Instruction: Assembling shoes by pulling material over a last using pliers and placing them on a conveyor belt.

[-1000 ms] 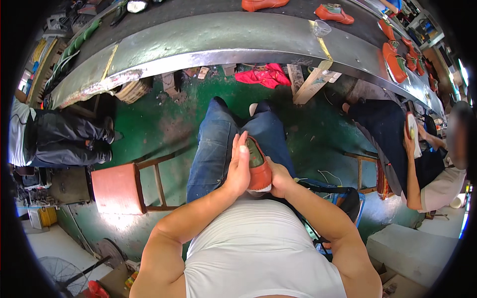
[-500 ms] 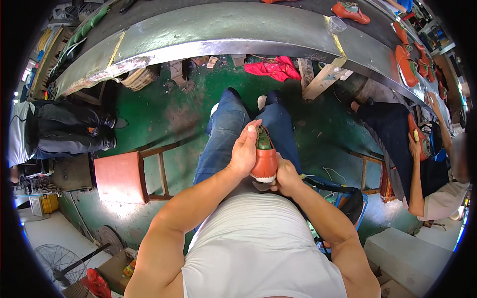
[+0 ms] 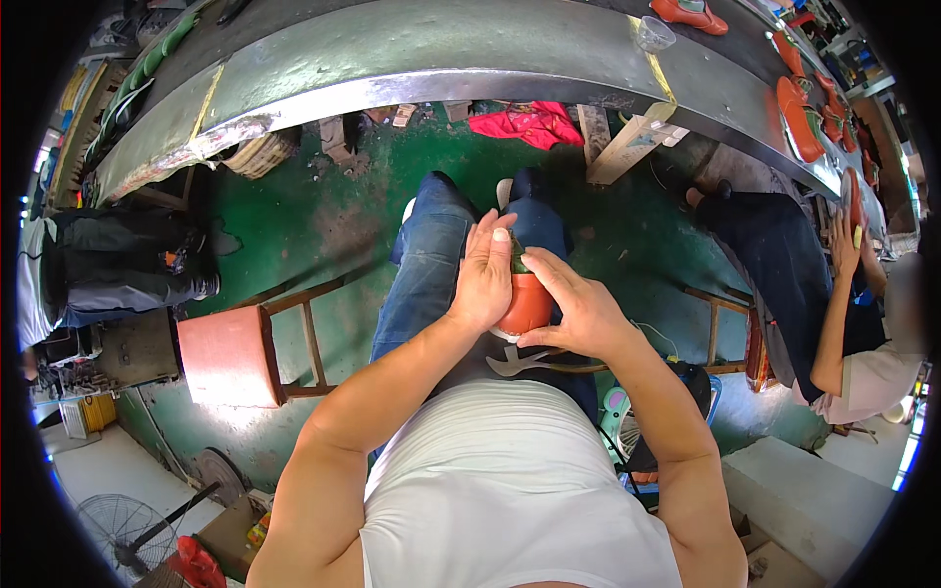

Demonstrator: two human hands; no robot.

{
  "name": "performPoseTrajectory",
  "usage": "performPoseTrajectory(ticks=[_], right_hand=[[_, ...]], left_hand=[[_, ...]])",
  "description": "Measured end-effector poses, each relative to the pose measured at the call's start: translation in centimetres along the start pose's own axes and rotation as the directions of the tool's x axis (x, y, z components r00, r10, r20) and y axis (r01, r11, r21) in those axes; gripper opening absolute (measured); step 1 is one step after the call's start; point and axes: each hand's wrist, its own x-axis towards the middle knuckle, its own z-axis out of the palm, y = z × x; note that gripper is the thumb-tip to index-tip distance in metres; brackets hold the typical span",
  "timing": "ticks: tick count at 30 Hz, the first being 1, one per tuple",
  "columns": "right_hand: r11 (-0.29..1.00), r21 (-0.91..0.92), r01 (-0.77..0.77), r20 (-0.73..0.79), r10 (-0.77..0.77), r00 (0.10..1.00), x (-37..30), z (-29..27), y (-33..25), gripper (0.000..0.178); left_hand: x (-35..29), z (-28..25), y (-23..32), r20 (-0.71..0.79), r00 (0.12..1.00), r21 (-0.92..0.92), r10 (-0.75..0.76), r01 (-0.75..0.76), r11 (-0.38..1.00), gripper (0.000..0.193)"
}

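Note:
Over my lap I hold an orange-red shoe (image 3: 529, 305) with a green last inside it, its rounded heel end toward me. My left hand (image 3: 485, 281) lies along the shoe's left side, fingers stretched forward and thumb over the top. My right hand (image 3: 586, 309) spans the right side, with its fingers near the green last and its thumb low by the pale sole edge. A hammer (image 3: 511, 364) with a metal claw head lies across my lap just below the shoe, its handle running under my right wrist. The toe end is hidden by my hands and knees.
A long metal-edged bench (image 3: 392, 86) crosses ahead, with orange-red shoes (image 3: 802, 122) and a clear cup (image 3: 655, 34) on it. A red-topped stool (image 3: 227, 357) stands left. A co-worker (image 3: 765, 265) sits right; another person's legs (image 3: 127, 260) show left. Red cloth (image 3: 529, 123) lies under the bench.
My right hand has come up from beneath the heel to spread over the shoe's right side. The hammer head now shows more fully on my lap. The co-worker on the right has raised a shoe.

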Motion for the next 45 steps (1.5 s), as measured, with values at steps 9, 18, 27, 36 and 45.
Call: performPoseTrajectory(ticks=[9,18,27,36,45], right_hand=[[0.978,-0.105,-0.180,0.010,0.182,0.983,2.5,-0.4,-2.1,0.083],[0.970,-0.099,-0.221,0.050,0.226,0.973,5.4,-1.8,-1.5,0.083],[0.898,0.331,-0.291,-0.239,0.378,0.894,3.8,1.0,4.0,0.099],[0.940,-0.164,-0.301,0.270,0.336,0.902,-11.9,1.3,-0.5,0.062],[0.611,0.513,-0.603,0.149,0.628,0.764,-14.8,0.3,0.7,0.033]], left_hand=[[2.6,-0.6,1.0,0.121,0.991,0.167,0.050,-0.070,0.983,0.054],[6.7,-5.6,-3.3,0.178,0.842,-0.615,-0.509,0.499,0.611,0.055],[3.9,-4.4,-0.8,0.309,0.951,0.087,-0.022,-0.005,0.996,0.102],[4.8,-4.9,5.4,0.333,0.943,0.024,-0.005,-0.004,1.000,0.090],[3.0,-5.6,7.7,0.097,0.974,-0.125,0.205,-0.192,0.973,0.045]])
